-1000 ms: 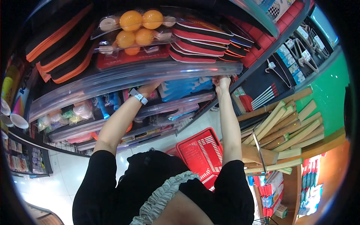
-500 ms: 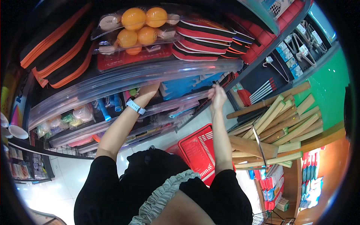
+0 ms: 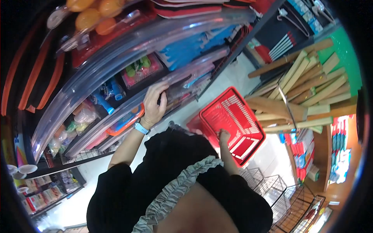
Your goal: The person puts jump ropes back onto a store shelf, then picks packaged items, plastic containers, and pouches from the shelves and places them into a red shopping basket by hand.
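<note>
My left hand, with a light-blue banded watch on the wrist, is at the clear plastic front strip of a lower shelf. Its fingers are bent loosely, the thumb stands apart, and nothing is in it. An orange-and-blue toy package lies just left of this hand. My right hand hangs low over the red shopping basket, fingers closed. Whatever they may hold is too small and blurred to make out. Blue packaged items and a pink box with green pieces sit on the shelf above.
Orange balls in clear packs fill the upper shelf. Wooden bats stand bundled behind a metal bar on the right. Black wire baskets are at lower right. White floor tiles show beside the shelf.
My right hand has dropped from the shelf's right end to the red basket. My left hand has drawn back out of the shelf toward me. The view has shifted and turned.
</note>
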The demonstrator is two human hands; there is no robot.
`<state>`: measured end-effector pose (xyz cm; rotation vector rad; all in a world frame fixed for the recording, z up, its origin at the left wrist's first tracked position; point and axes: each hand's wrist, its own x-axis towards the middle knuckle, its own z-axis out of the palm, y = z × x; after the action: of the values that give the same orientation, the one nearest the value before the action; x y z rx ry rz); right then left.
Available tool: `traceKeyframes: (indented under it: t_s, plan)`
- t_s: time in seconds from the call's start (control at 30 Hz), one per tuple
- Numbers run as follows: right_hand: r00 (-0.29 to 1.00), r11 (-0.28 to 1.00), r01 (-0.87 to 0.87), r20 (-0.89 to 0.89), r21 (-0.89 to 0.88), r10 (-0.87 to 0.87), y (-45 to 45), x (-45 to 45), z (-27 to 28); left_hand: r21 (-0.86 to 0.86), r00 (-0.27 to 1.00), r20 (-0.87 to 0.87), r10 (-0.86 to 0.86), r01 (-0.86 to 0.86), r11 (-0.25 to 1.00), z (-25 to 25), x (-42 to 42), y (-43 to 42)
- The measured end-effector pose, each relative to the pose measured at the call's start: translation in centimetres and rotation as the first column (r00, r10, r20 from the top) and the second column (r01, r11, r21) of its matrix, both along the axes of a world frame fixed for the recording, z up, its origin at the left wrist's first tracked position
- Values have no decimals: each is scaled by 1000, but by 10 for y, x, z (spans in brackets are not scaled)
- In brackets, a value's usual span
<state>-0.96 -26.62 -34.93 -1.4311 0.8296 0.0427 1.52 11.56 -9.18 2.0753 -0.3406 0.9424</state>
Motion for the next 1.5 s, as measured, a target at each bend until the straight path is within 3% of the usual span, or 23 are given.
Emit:
traceKeyframes:
  t_s: [0.13, 0.17, 0.27, 0.3, 0.5, 0.57, 0.7, 1.0, 1.13, 1.2, 1.27, 1.3, 1.37, 1.4, 1.43, 1.5]
  plan:
    - [994, 997, 24, -107, 70, -16, -28, -14, -12, -132, 879, -474, -50, -15, 991, -47, -25, -8]
    - [992, 994, 27, -125, 108, -13, -32, -12, -16, -109, 855, -518, -28, -33, 994, -54, -31, -10]
    - [915, 938, -341, -254, -71, 313, -46, -2, -31, -87, 752, -655, -71, 18, 996, -71, -39, -16]
    - [942, 963, -269, -203, 17, 266, -39, -1, -27, -80, 731, -678, -74, 27, 996, -74, -40, -20]
    - [808, 816, -564, -288, -124, 514, -46, 10, -41, 3, 626, -775, -89, 144, 990, -88, -26, -66]
    - [807, 838, -545, -287, -29, 515, -52, 10, -35, 60, 622, -778, -89, 214, 975, -89, -18, -85]
    - [818, 854, -512, -248, 97, 519, -68, 0, -25, 20, 565, -803, -189, 343, 939, -78, -6, -118]
    - [887, 927, -333, -277, 176, 371, -96, -13, -54, 33, 517, -835, -186, 384, 923, -78, 14, -147]
    - [941, 948, -313, -119, 56, 317, -79, 14, -63, -25, 453, -860, -234, 420, 907, -90, 46, -139]
    - [939, 940, -342, -23, 10, 342, -71, 35, -58, -93, 437, -860, -264, 373, 923, -97, 66, -137]
    - [955, 948, -297, 10, 111, 297, -45, 64, -30, -213, 419, -845, -331, 304, 929, -101, 92, -140]
    - [961, 948, -275, 29, 159, 274, -27, 83, -11, -366, 401, -805, -437, 243, 898, -137, 107, -131]
    - [963, 921, -269, 63, 280, 262, 4, 114, 10, -523, 337, -792, -510, 58, 850, -132, 130, -136]
    - [940, 904, -341, 78, 258, 332, 18, 129, 25, -581, 305, -783, -542, -47, 813, -131, 137, -137]
    - [911, 881, -412, 94, 234, 401, 32, 145, 35, -544, 361, -804, -472, -128, 829, -144, 145, -133]
    - [870, 844, -491, 175, 217, 461, 64, 178, 26, -474, 312, -865, -393, -248, 845, -146, 155, -121]
